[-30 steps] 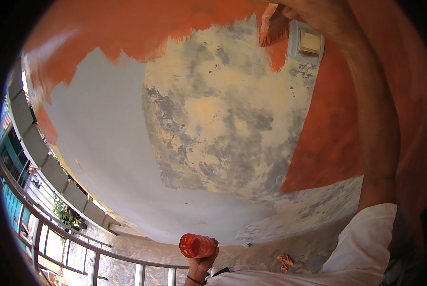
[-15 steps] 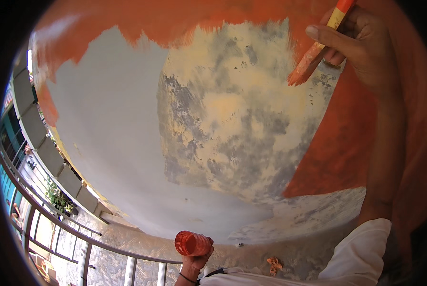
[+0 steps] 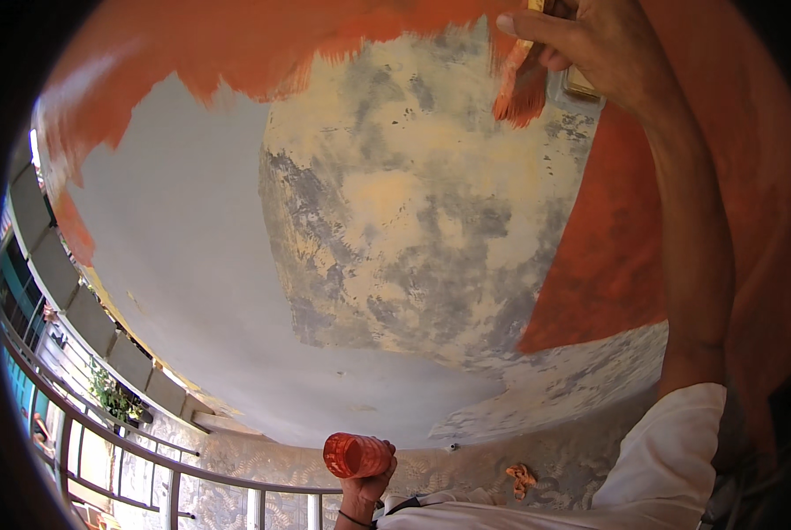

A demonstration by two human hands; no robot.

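Note:
At the top, my right hand (image 3: 608, 57) grips a paintbrush (image 3: 519, 93), its orange bristles against the painted surface beside a small square fixture (image 3: 581, 88), partly hidden by the hand. Around the brush, orange paint (image 3: 387, 16) ends in a ragged edge over a mottled cream-and-grey patch (image 3: 413, 212), with smooth pale grey (image 3: 174, 221) to its left and a solid orange area (image 3: 608, 265) to its right. Low in the middle, my left hand (image 3: 373, 486) holds a red, paint-smeared plastic cup (image 3: 347, 455), tipped so its opening shows.
A curved metal railing (image 3: 228, 482) crosses the lower left, with a grey ledge (image 3: 86, 314), a leafy plant (image 3: 113, 396) and bright surroundings beyond. An orange crumpled object (image 3: 519, 481) lies on the patterned grey surface (image 3: 475, 468) at lower middle.
My right hand with the brush has moved up and left since half a second ago, back near the fixture. The cup stays in my left hand, at about the same place.

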